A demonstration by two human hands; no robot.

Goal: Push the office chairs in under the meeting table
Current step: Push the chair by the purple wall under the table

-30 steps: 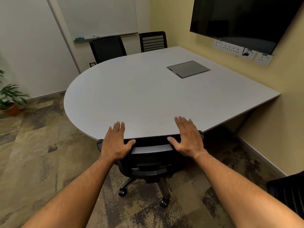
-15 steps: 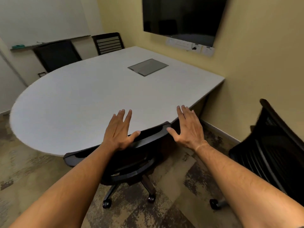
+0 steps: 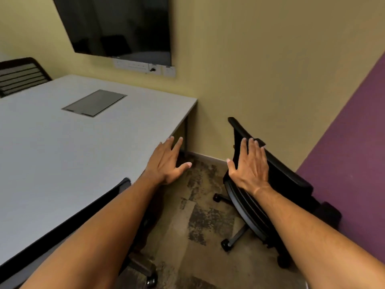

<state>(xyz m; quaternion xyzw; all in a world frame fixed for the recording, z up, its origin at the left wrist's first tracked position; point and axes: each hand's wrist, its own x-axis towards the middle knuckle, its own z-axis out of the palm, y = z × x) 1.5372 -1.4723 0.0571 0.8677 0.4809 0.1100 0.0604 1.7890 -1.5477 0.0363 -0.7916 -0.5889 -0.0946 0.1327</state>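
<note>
Both my hands were out in front of me with the fingers straight and spread, holding nothing. My left hand (image 3: 166, 163) hung over the corner of the table (image 3: 62, 147), whether touching it or not I could not tell, and my right hand (image 3: 249, 165) was up against the back of a chair (image 3: 277, 184) that stood out on the carpet (image 3: 208, 215), near the purple wall (image 3: 343, 153) and well apart from the table. I could not say whether the palm was already pressing on it or only just beside it. Under my left arm, another chair (image 3: 116, 188) sat with its back right at the table's edge, so that one looked pushed in. A third chair (image 3: 20, 74) showed at the far side, close to the table, though I could not judge how far under it went. By my reckoning the job was partly done: the chair under my right hand was plainly the one left, and it would need turning toward the table before rolling in beside the leg (image 3: 186, 132) at the corner.
</note>
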